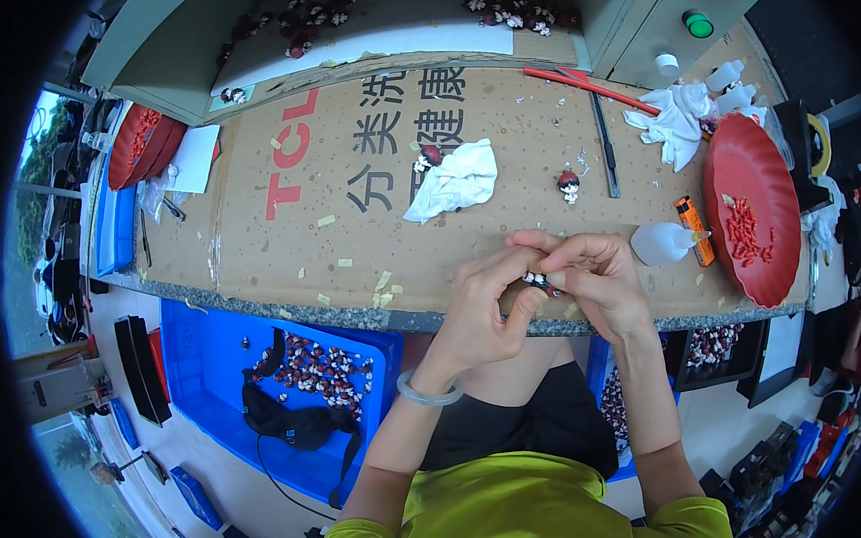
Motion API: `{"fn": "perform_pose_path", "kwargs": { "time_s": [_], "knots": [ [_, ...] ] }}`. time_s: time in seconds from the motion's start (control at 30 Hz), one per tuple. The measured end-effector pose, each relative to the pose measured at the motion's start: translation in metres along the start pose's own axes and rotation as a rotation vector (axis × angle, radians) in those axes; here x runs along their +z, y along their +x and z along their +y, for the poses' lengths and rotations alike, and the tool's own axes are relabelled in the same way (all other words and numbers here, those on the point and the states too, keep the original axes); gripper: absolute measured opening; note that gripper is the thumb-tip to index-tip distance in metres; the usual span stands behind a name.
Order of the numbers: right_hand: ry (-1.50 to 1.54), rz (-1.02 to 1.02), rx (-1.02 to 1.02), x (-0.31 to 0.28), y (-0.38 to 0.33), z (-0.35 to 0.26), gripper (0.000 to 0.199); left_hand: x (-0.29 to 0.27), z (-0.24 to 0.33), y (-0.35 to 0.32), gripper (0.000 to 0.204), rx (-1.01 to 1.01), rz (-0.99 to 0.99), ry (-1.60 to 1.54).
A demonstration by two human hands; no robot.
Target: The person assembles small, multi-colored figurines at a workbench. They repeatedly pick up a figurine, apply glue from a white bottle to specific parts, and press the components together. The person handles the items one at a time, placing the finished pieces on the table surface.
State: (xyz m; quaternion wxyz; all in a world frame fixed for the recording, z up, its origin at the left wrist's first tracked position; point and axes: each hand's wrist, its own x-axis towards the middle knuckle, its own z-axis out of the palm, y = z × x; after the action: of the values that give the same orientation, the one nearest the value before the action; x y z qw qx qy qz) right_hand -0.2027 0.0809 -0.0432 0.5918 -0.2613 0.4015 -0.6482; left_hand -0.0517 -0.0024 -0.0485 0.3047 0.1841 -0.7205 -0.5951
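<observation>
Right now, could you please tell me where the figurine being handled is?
In the head view, the figurine is right of centre, held between the left hand and the right hand near the table's near edge, left of the white bottle.

Around a cardboard-covered stone worktop (254,251)

At its front edge, a small dark-and-white piece (539,280) sits between the left hand (488,300) and the right hand (606,284). Behind them, a crumpled white cloth (463,181) lies left and a small round-headed red-and-white figurine (568,186) right. A white plastic squeeze bottle (659,244) is between the right hand and a scalloped red plastic dish (738,159). Below, left, sits a rectangular blue plastic bin (199,372).
</observation>
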Motion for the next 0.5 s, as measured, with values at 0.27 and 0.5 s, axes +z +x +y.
{"fn": "perform_pose_path", "kwargs": {
  "time_s": [0.27,0.5],
  "knots": [
    [-0.001,0.001,0.000,-0.0009,-0.0004,0.0001,0.024,-0.0007,0.0005,0.0006,0.017,0.004,-0.007,0.020],
    [-0.006,0.003,-0.018,-0.0004,0.0000,0.0015,0.024,-0.0005,0.0001,0.0002,0.018,0.007,-0.001,0.017]
  ]
}}
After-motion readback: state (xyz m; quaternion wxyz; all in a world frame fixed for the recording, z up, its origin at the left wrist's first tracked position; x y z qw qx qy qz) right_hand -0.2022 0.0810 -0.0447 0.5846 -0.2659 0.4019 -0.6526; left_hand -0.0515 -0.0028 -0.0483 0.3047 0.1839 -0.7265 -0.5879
